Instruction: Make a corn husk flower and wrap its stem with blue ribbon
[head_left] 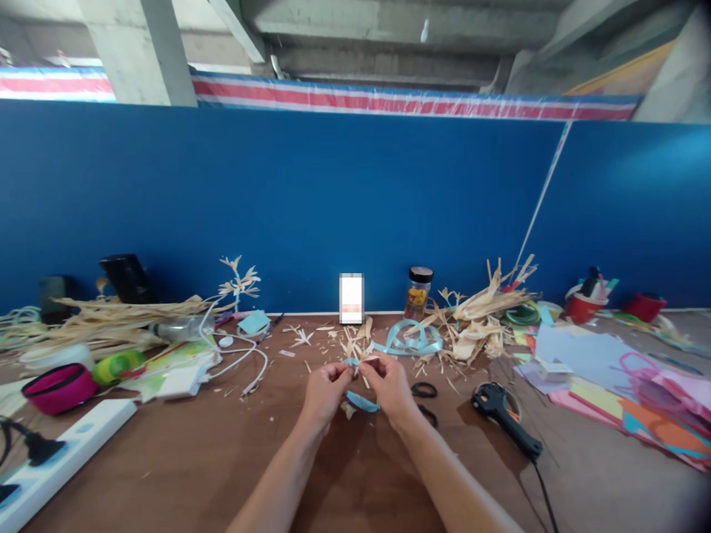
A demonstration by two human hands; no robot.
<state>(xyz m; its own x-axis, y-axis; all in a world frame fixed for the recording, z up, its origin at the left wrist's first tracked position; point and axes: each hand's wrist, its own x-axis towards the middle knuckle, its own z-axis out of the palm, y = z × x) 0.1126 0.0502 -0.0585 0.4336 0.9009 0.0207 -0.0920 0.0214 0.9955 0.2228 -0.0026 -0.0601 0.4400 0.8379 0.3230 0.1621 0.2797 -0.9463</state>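
My left hand (pixel 326 389) and my right hand (pixel 392 381) meet over the table, each with thumb and forefinger pinched together. Between their fingertips is a small flower of dried corn husk (pixel 354 344), its pale pointed petals spreading upward. A bit of light blue ribbon (pixel 350 361) shows at its base by the left fingertips. The fingers hide most of the stem. Just below the hands hangs or lies a blue ribbon piece (pixel 363 402); its connection to the flower cannot be made out. Black scissor handles (pixel 424 389) lie beside my right hand, partly covered by it.
A black glue gun (pixel 505 422) lies at right, its cord running forward. Behind are coiled blue ribbon (pixel 411 339), a lidded jar (pixel 418 292) and a husk heap (pixel 481 326). Coloured paper (pixel 578 355) covers the far right. A white power strip (pixel 72 459) sits at left.
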